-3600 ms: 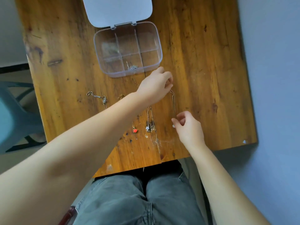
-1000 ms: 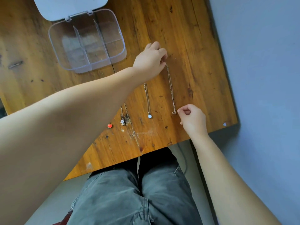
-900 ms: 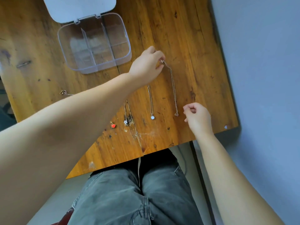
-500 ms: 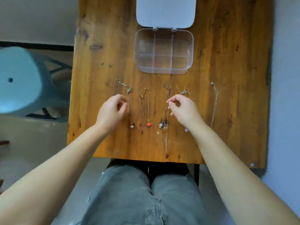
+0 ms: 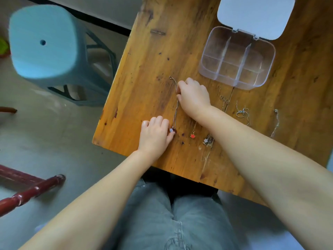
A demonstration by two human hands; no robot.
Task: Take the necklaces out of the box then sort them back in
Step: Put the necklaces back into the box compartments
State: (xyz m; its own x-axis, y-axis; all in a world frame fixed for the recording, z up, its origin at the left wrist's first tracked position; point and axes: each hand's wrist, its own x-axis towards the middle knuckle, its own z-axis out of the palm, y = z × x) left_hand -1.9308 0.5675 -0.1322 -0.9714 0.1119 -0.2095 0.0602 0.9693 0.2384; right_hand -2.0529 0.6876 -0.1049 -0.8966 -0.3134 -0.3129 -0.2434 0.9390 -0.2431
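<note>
Head view, the only one:

- Wooden worktop (image 5: pixel 153 56), seen from above, tilted in frame.
- Clear box (image 5: pixel 237 59) at far right of worktop, lid (image 5: pixel 255 15) flipped open behind it. Six compartments, all see-through (nothing visible inside).
- Leftmost necklace (image 5: pixel 175 105) laid out lengthwise on worktop, chain running from near the box side down toward the near edge, pale pendant at the near end.
- Left hand (image 5: pixel 155 135) palm down at the near end, fingers (image 5: pixel 171 137) pinched on that pendant.
- Right hand (image 5: pixel 193 95) crossed over to the left, fingers (image 5: pixel 178 91) closed on the same chain at its upper part. A short tail of chain sticking out beyond the grip, curled on the wood.
- Chain between the two hands roughly straight.
- Red-pendant necklace (image 5: pixel 193 135) just right of it, chain partly hidden under right wrist.
- Dark cluster-pendant necklace (image 5: pixel 208 140) next, mostly hidden by right forearm.
- Gold chain (image 5: pixel 224 101) bunched near the box's near edge.
- Silver necklace (image 5: pixel 242 113) with loop, right of the gold one.
- Last necklace (image 5: pixel 275 123) furthest right, lying straight, apart from the others.
- All six necklaces out on the worktop, none in the box.
- Off the worktop: blue stool (image 5: pixel 46 46) on floor to the left, red wooden leg (image 5: pixel 30 192) lower left (blurred), grey trousers (image 5: pixel 173 222) at the bottom.
</note>
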